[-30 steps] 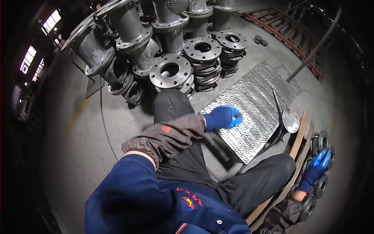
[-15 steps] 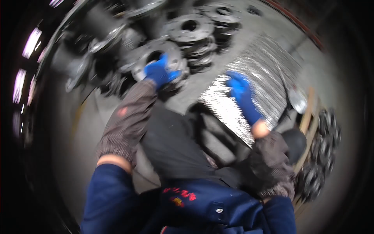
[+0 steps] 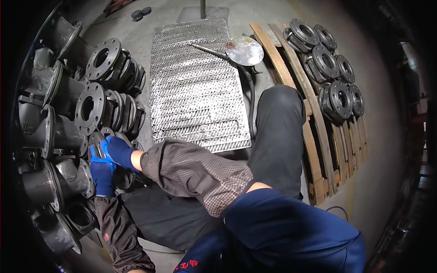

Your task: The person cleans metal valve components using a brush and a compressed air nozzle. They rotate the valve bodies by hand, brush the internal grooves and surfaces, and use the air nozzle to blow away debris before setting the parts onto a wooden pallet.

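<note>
Both my hands, in blue-coated gloves, are together at the left, over the nearest stack of grey metal flanges. My left hand (image 3: 102, 172) has its fingers closed at the edge of the top flange (image 3: 96, 137). Beside it, my right hand (image 3: 118, 151) reaches across my body and closes on the same flange. The gloves hide much of this flange, and the fingertips are partly out of sight. Two more flange stacks stand just beyond, topped by a ring with bolt holes (image 3: 83, 107) and a similar ring (image 3: 96, 59).
Grey flanged pipe fittings (image 3: 41, 182) crowd the far left. Ahead lies a ridged metal plate (image 3: 191, 100) bearing a slim rod-shaped tool (image 3: 207, 50), a round shiny disc (image 3: 246, 52) and a black cable (image 3: 251, 98). At right, a wooden pallet (image 3: 314, 150) carries more flanges (image 3: 339, 100).
My view has turned left. My right hand has left the space over the ridged plate and crossed to the left, joining my left hand at the flange.
</note>
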{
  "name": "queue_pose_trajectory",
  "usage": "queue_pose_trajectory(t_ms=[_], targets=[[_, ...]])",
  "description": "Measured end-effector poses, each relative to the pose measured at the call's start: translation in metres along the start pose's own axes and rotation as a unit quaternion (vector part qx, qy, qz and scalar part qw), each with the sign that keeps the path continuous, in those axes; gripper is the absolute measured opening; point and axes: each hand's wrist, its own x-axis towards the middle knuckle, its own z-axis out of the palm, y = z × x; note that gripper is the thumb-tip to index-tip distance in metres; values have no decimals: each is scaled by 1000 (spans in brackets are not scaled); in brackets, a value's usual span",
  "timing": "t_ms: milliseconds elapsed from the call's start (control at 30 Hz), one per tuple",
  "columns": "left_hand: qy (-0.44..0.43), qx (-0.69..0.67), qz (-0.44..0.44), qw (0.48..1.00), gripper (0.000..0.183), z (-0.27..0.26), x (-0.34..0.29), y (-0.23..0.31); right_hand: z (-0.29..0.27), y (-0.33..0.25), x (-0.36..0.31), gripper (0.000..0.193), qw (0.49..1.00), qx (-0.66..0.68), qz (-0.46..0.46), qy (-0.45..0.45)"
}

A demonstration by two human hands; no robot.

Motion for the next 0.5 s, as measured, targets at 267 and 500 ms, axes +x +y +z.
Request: queue_pose_trajectory(t_ms=[267,500], targets=[[160,-175,498,834,43,31,-18,76,-112,-10,-25,8,988,10,20,151],[45,24,428,902,78,76,-138,208,-285,50,-136,22,862,-499,89,-17]])
